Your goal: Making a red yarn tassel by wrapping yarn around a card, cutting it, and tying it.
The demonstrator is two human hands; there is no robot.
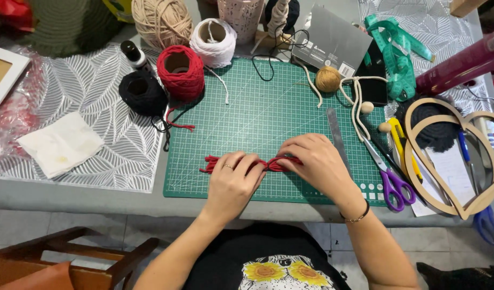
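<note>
Both hands are down on the green mat [268, 107], working a small bundle of red cord [212, 162]. The left hand [233, 180] is curled over the middle of the bundle, fingers pressing the strands flat against the mat. The right hand [317, 161] pinches the other end, thumb and fingertips closed on the strands where they bunch together.

The cords are already cut to short lengths and gathered side by side; their loose ends stick out past the left hand. The red spool [181, 72] sits at the top left corner of the mat, its tail trailing free, beside a black spool [142, 92]. The scissors [389, 177] and ruler [335, 131] lie idle to the right. As I judge it, measuring and cutting are finished; the binding or knotting at the centre is under way, not visibly complete.
</note>
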